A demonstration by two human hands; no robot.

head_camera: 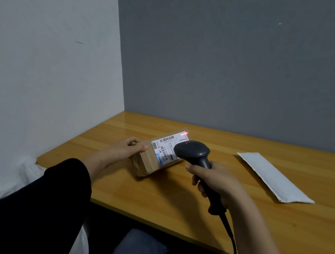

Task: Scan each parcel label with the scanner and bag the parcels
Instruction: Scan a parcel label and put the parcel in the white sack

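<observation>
Item: cardboard parcel point(154, 157), lying on the wooden bench point(175, 191) near its left corner, white label point(169, 148) facing up. Left hand point(132, 145): grip closed over the parcel's near-left end, steadying it. Right hand point(216, 182): grip wrapped tight round the handle of the black corded scanner point(195, 154), whose head hangs just above the label's right part; a red light spot point(185, 133) shows on the label's far end. White padded mailer point(274, 179): flat on the bench, well to the right of the scanner grip.

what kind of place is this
Probably a small parcel-packing desk in a plain room: a wooden table in a bare wall corner, a labelled cardboard parcel, a corded scanner and a white padded mailer.
</observation>
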